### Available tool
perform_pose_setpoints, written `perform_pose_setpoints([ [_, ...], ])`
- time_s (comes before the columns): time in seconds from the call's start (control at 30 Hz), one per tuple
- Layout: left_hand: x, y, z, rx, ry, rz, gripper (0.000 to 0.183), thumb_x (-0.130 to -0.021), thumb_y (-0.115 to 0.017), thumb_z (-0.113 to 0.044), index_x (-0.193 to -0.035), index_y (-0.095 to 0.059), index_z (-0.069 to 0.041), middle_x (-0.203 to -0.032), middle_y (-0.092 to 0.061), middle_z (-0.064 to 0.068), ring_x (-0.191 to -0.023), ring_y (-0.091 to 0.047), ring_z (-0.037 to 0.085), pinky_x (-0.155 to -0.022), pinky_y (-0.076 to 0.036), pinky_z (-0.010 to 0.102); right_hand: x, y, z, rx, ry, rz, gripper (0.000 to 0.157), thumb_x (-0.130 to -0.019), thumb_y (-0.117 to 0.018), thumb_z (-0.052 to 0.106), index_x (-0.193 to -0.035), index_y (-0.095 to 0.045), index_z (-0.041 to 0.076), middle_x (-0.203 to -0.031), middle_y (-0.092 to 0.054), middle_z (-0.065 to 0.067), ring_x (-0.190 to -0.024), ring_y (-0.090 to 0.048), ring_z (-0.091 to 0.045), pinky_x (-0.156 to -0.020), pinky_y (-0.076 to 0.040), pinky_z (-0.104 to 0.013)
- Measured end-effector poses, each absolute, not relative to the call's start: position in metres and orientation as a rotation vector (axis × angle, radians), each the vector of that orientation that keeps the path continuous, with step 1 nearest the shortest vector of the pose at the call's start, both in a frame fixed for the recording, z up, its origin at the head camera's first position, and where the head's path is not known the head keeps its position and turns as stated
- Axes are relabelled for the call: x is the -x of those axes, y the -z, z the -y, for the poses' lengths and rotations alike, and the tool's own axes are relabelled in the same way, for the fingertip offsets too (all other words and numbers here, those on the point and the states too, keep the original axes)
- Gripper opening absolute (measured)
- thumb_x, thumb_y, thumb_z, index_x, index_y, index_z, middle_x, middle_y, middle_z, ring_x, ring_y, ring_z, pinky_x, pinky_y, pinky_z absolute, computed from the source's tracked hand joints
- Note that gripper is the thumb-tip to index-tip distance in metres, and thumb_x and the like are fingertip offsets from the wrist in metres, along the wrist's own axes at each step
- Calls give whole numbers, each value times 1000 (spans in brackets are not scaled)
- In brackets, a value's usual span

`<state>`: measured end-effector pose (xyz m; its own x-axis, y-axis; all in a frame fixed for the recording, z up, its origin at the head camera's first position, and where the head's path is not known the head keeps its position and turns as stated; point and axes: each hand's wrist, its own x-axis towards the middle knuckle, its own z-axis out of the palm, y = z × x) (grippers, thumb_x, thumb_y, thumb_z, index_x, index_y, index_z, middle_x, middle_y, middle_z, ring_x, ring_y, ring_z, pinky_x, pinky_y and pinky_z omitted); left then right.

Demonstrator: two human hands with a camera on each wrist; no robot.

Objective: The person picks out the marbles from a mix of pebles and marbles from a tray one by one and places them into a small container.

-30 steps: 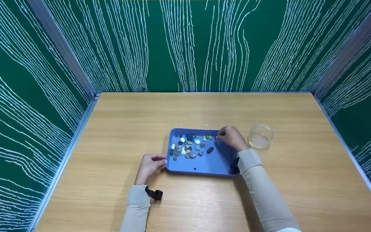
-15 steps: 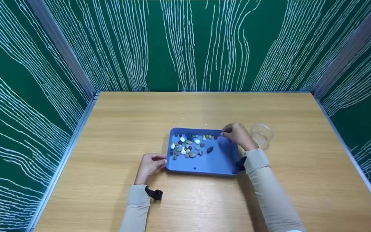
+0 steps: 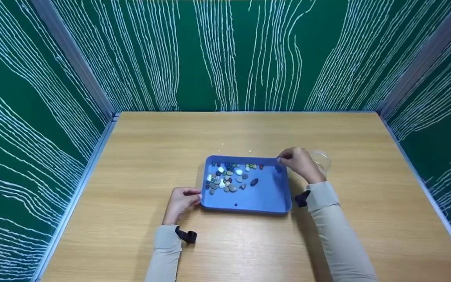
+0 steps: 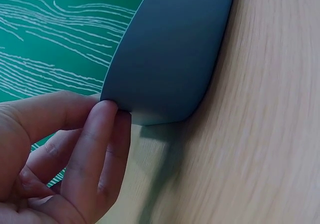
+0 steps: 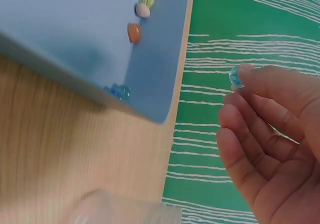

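A blue tray (image 3: 264, 197) rests on the table, holding several pebbles (image 3: 232, 188) and glass marbles, mostly in its left half. My left hand (image 3: 181, 201) pinches the tray's left rim between thumb and fingers; the left wrist view shows this grip on the tray wall (image 4: 160, 59). Above the far right corner, my right hand (image 3: 300, 161) pinches a small blue glass marble (image 5: 236, 77) at its fingertips. More blue marbles (image 3: 278, 169) lie in that corner. A reddish-brown stone (image 5: 134, 33) sits along the far wall of the tray.
A clear plastic cup (image 3: 321, 159) stands right of the tray, partly hidden behind my right hand. Tiny pale bits (image 3: 222, 144) lie on the wooden table (image 3: 163, 149) beyond the tray. Green walls (image 3: 194, 78) with white lines enclose the table.
My right hand has moved right along the tray's far edge to the far right corner. The reddish-brown stone and corner marbles have come into view. My left hand stays at the rim.
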<state>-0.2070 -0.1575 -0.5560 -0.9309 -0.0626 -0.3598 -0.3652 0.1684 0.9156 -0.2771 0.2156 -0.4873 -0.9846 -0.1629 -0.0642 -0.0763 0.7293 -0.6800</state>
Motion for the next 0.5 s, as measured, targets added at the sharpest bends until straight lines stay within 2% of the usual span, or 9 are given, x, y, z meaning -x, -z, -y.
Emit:
perform_pose_setpoints([
  [0.23, 205, 556, 157, 387, -1856, -2214, 21, -81, -68, 4, -102, -71, 8, -90, -69, 12, -71, -63, 12, -66, -58, 22, 276, 487, -233, 236, 1118, -2872, 17, -94, -60, 11, -102, -72, 0, -100, -71, -17, -90, -66, -28, -78, -58, -41],
  [0.5, 206, 557, 157, 390, -1859, -2204, 22, -81, -69, 4, -103, -71, 6, -94, -69, 14, -75, -64, 13, -71, -60, 24, 272, 480, -252, 167, 1120, -2861, 20, -94, -60, 14, -105, -70, 0, -104, -70, -19, -94, -66, -30, -82, -58, -43],
])
